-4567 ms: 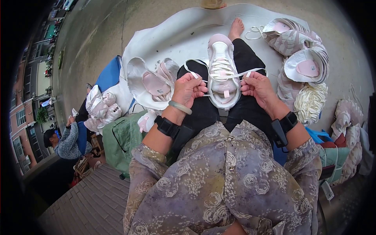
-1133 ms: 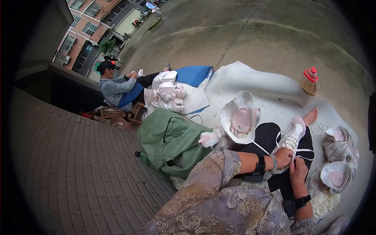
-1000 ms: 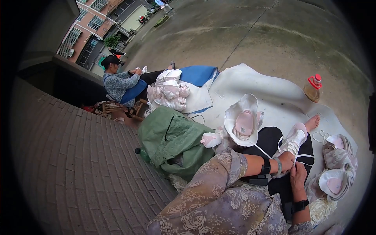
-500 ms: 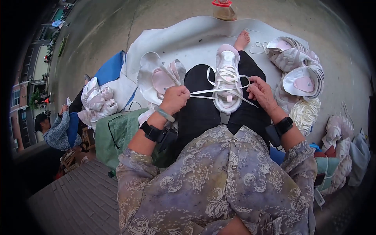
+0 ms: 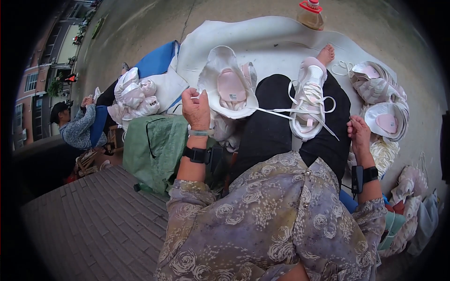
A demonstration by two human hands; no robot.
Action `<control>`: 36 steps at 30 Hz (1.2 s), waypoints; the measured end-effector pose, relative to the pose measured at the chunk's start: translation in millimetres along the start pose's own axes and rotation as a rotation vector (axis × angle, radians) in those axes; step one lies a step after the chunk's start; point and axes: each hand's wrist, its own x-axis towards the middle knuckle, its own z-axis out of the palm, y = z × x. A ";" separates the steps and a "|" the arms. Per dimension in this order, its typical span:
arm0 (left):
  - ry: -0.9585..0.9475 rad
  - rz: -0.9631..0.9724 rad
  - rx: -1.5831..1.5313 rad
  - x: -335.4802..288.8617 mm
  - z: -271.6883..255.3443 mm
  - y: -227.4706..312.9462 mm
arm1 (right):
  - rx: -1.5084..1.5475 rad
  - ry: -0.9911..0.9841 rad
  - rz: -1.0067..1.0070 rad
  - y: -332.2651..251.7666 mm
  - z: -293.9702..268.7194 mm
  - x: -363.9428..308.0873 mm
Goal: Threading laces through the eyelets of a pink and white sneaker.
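A white sneaker (image 5: 307,105) with pink parts rests on my black-trousered right leg, its white laces (image 5: 323,104) threaded and looped, one end trailing left. My left hand (image 5: 196,110) is raised beside a stack of white uppers with pink insides (image 5: 231,86); its thumb and index finger are apart, close to the rim. Whether they touch it is hard to see. To the right of the sneaker and away from its laces is my right hand (image 5: 359,135), its fingers pinched together; what they hold, if anything, is too small to make out.
White sheeting (image 5: 276,37) covers the ground ahead. More stacked uppers (image 5: 385,119) and a bundle of white laces (image 5: 385,152) lie at right. A green sack (image 5: 157,140) stands at left, near another seated person (image 5: 79,126). A red-capped bottle (image 5: 311,16) is far ahead.
My left hand has let go of the lace and moved left to the stacked uppers. My right hand has drawn away from the sneaker to the right. The whole view has shifted.
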 end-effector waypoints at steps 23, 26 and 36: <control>-0.365 -0.280 -0.175 19.9 16.1 70.7 | -0.588 -0.226 -0.289 -20.9 45.8 -20.0; -0.330 -0.164 -0.053 13.8 22.1 59.3 | -0.635 -0.253 -0.253 -28.6 54.2 -20.2; -0.869 -0.465 -0.479 -42.3 -17.7 46.1 | -1.160 -0.297 -0.715 -23.6 68.9 -26.3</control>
